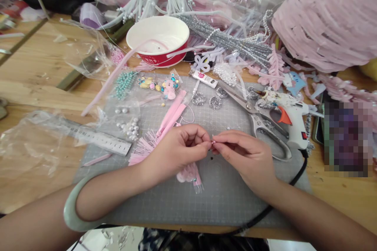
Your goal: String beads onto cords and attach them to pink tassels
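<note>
My left hand [190, 145] and my right hand [246, 153] meet over the grey cutting mat [235, 204], thumbs and fingertips pinched together. Between the fingertips shows a tiny pink bead-like piece [213, 142], mostly covered. A thin pink cord loops up behind my left hand. Under that hand and wrist lie pink tassels [147, 145], partly hidden. Below my fingers, a pink ornament [188, 173] with clear prongs rests on the mat. Close to my right hand are large scissors [250, 108], their blades pointing up and left.
A white hot glue gun [297, 121] lies at right, its black cable curving along the mat. A steel ruler [97, 137], pearl beads [129, 127] and turquoise beads [124, 84] are at left. Behind stand a red-and-white bowl [161, 57] and a large pink bundle [326, 19].
</note>
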{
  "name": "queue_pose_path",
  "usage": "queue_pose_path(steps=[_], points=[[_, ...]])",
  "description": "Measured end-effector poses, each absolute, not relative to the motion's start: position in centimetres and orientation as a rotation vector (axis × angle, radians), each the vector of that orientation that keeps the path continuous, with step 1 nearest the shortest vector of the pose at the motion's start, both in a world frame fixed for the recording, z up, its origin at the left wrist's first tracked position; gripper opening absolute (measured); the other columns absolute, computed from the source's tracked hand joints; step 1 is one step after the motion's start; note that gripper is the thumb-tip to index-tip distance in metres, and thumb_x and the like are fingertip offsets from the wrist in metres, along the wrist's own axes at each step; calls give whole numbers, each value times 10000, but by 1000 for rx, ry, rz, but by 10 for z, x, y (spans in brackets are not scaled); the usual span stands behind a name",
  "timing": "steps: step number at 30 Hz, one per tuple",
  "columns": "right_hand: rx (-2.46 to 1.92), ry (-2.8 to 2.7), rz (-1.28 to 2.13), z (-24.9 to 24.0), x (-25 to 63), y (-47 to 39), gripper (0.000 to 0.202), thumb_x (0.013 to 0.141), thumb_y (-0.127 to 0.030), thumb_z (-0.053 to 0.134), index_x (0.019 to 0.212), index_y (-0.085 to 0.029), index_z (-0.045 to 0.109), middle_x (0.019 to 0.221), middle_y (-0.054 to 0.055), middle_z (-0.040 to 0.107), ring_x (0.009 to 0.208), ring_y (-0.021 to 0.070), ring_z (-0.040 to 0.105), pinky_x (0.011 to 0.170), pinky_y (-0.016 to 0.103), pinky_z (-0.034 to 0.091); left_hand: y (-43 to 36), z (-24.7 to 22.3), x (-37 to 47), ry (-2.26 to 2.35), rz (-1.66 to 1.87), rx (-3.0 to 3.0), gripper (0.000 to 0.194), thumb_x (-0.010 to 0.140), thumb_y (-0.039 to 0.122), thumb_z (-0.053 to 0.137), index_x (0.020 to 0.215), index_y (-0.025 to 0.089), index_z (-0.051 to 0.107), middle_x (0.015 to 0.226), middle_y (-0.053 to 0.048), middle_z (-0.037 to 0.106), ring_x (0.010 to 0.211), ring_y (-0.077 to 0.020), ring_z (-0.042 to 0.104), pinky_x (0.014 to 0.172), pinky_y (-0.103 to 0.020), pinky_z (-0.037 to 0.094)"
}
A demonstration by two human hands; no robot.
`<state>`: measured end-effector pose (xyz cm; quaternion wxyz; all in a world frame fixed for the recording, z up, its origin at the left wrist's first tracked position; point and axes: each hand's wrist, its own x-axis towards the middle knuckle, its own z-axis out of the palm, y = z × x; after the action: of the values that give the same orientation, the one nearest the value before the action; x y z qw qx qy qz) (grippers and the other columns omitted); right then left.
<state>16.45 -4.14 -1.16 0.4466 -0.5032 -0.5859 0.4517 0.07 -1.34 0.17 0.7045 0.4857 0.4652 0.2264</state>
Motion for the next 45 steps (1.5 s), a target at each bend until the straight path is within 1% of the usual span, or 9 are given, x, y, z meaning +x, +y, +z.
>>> queue_pose_path(steps=[4, 9, 17, 21, 29, 34, 41, 45], points=[[-1238, -1463, 1096, -12, 165, -42, 175, 719, -114, 640, 809, -248, 709, 760, -7, 695, 645, 111, 635, 597, 226, 539, -14, 2, 1, 1033, 498, 1071, 96, 730, 249, 559, 690, 164, 539, 536, 70, 456, 432, -40, 383, 411, -152, 306], [-1250, -1493, 1075, -12, 164, -42, 165, 726, -122, 632, 810, -244, 703, 770, 3, 695, 662, 126, 636, 603, 247, 545, -15, 2, 0, 1022, 506, 1066, 93, 736, 232, 554, 679, 161, 535, 551, 67, 464, 451, -39, 397, 423, -146, 317], [-1230, -1515, 1029, -12, 164, -43, 188, 718, -100, 632, 807, -250, 700, 772, -1, 695, 682, 129, 636, 615, 244, 544, -15, 2, 0, 1034, 488, 1056, 109, 731, 266, 564, 688, 169, 539, 517, 70, 452, 415, -46, 400, 402, -155, 322], [-1220, -1515, 1033, -12, 164, -43, 196, 717, -92, 633, 810, -252, 699, 770, -8, 692, 675, 120, 632, 612, 232, 540, -15, 2, 0, 1029, 493, 1054, 101, 736, 256, 558, 687, 170, 536, 518, 68, 461, 433, -53, 434, 411, -156, 330], [-1219, -1550, 979, -13, 163, -43, 197, 726, -99, 619, 819, -256, 695, 769, -5, 696, 699, 136, 639, 621, 250, 543, -14, 1, 0, 1022, 496, 1057, 96, 751, 245, 550, 694, 169, 536, 539, 77, 461, 432, -39, 405, 415, -150, 319], [-1230, -1581, 938, -11, 163, -43, 191, 721, -91, 620, 800, -249, 690, 759, -9, 698, 690, 128, 640, 619, 236, 540, -14, 1, -1, 1008, 516, 1051, 91, 745, 228, 554, 685, 163, 535, 525, 79, 444, 430, -36, 382, 411, -146, 310], [-1224, -1597, 921, -11, 163, -42, 178, 717, -84, 620, 787, -232, 691, 750, -5, 698, 682, 125, 640, 615, 230, 536, -15, -1, -1, 1018, 488, 1068, 108, 754, 252, 549, 696, 163, 530, 548, 73, 459, 446, -42, 412, 423, -145, 322], [-1206, -1573, 977, -12, 164, -42, 187, 726, -83, 616, 804, -235, 691, 765, -6, 693, 701, 121, 636, 632, 228, 534, -15, -1, -2, 1023, 485, 1084, 114, 765, 263, 540, 706, 164, 537, 544, 75, 454, 440, -40, 403, 429, -146, 323]])
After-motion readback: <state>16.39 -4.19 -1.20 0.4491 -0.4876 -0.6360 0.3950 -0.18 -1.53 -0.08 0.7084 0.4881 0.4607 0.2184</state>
